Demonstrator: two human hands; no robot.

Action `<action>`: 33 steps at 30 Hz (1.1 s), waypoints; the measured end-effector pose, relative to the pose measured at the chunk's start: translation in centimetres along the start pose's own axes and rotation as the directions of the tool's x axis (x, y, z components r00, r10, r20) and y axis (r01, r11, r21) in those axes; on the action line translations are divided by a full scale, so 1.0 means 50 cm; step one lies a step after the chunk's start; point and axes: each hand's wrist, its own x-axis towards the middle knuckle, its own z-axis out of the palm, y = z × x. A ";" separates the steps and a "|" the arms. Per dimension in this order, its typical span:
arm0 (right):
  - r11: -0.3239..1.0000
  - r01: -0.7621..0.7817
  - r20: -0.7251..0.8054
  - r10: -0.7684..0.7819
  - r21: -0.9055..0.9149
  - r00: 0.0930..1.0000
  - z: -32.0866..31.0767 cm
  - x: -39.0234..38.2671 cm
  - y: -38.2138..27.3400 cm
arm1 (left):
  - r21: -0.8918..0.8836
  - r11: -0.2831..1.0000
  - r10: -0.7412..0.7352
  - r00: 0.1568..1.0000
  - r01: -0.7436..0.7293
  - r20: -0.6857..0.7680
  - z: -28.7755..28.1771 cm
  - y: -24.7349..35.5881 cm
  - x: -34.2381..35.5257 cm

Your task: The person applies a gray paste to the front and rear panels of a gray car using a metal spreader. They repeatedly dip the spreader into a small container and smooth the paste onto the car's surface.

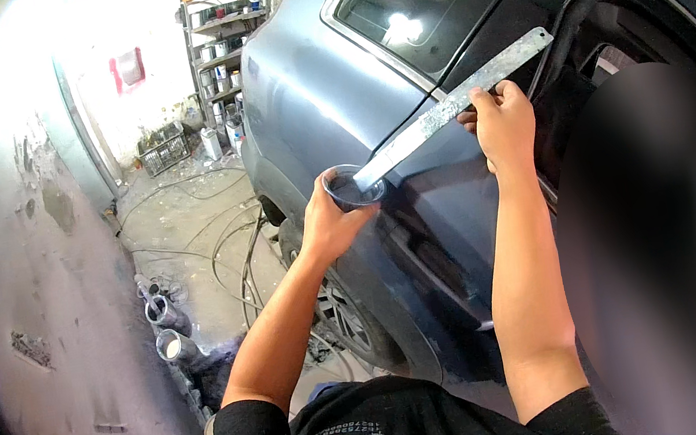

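My left hand is wrapped round a clear plastic cup with dark paint in it. In my right hand is a long, flat metal mixing ruler, gripped between thumb and fingers partway along. Its lower end dips into the cup, and the holed upper end slants up to the right. Whitish and grey smears cover much of the ruler. Both hands are in front of the grey-blue car, near its rear side window and door. The paint's depth in the cup cannot be made out.
Paint-stained cups and a tin stand along the left wall. Hoses lie looped on the floor beside the car's wheel. A shelf rack with cans and a crate are at the back. A blurred shape covers the right side.
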 end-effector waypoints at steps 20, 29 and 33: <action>0.989 0.137 0.058 -0.134 -0.060 0.989 0.070 -0.132 0.000 | -0.128 0.974 0.206 0.968 -0.189 0.141 -0.038 -0.044 0.020; 0.985 -0.158 -0.196 0.169 0.074 0.966 0.092 -0.172 -0.007 | -0.144 0.955 0.284 0.941 -0.261 0.185 -0.036 -0.083 0.040; 0.979 -0.151 -0.309 0.188 0.140 0.932 0.063 -0.167 -0.002 | -0.179 0.960 0.255 0.935 -0.215 0.245 -0.035 -0.080 0.056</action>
